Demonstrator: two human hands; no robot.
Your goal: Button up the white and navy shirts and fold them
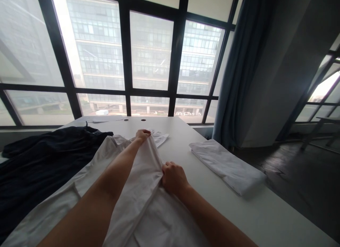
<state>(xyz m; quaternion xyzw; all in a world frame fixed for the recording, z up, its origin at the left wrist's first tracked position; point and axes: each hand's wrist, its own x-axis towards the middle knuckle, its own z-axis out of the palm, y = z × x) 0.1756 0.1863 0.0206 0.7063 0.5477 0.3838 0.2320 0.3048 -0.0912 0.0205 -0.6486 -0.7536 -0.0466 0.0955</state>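
Observation:
A large white cloth garment (pixel 132 190) lies spread over the near part of the table, wrinkled and partly lifted. My left hand (pixel 143 134) is closed on its far edge, pinching the fabric up. Nearer to me and to the right, my right hand (pixel 174 177) grips the same garment along its right side, fingers curled into the cloth. Between the two hands the fabric is stretched into a raised ridge. Just beyond my left hand, a white bunched piece of cloth (pixel 160 138) rests on the table; whether it belongs to the garment I cannot tell.
On the left lies a dark navy garment (pixel 53 158), touching the white one. A folded white cloth (pixel 227 164) sits near the right edge of the white table (pixel 183 137). Paper sheets (pixel 103 119) lie at the far end. A blue curtain (pixel 233 84) hangs beside the windows.

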